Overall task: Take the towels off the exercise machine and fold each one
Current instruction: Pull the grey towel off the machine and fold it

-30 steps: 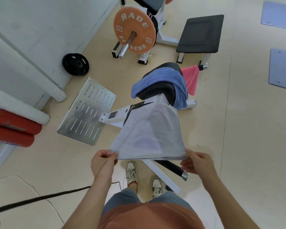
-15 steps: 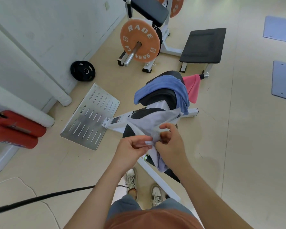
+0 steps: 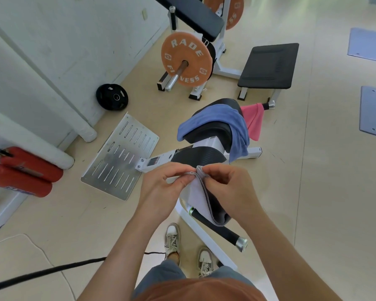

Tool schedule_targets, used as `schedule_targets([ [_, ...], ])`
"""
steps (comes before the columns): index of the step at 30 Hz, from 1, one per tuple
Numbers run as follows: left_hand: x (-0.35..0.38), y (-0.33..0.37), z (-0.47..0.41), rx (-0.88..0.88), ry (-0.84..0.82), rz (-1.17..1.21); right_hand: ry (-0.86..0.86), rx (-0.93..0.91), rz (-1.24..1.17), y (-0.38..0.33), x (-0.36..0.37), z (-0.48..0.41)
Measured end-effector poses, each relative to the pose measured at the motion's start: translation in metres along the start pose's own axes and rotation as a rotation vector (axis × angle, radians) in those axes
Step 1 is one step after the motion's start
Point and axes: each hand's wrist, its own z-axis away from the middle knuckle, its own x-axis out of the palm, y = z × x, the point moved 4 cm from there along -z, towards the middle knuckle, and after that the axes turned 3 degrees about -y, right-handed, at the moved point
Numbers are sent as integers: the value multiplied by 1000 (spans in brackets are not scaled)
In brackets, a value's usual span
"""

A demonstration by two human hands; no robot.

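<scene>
A grey towel hangs folded in half in front of me, its top corners brought together. My left hand and my right hand both pinch those corners, side by side. Beyond them stands the exercise machine with black pads and a white frame. A blue towel is draped over its upper pad. A pink towel hangs from a handle bar at its far right.
A perforated metal footplate lies left of the machine. An orange weight plate on a rack, a black bench and a black plate by the wall lie beyond. Red cylinders sit at left. A black cable crosses the floor.
The grey towel was held spread wide between both hands. The hands came together, folding it in half, and it now hangs narrow from the pinched corners.
</scene>
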Motion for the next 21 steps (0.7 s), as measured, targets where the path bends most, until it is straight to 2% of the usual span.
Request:
schedule_targets([
  [6, -3, 15, -2, -14, -43, 62, -57, -66, 93, -18, -10, -2],
  [10, -2, 25, -5, 103, -218, -57, -135, -94, 196, -30, -14, -4],
  [12, -2, 28, -7, 170, -195, -124, -145, -86, 182, -34, -17, -6],
  [16, -5, 30, -9, 171, -109, -189, -182, -50, 62, -39, -21, -8],
  [18, -8, 32, -10, 181, -89, -215, -227, -137, 174, -44, -26, -9],
  [21, -17, 36, -12, 138, -27, -174, -344, -258, 563, -49, -37, -13],
])
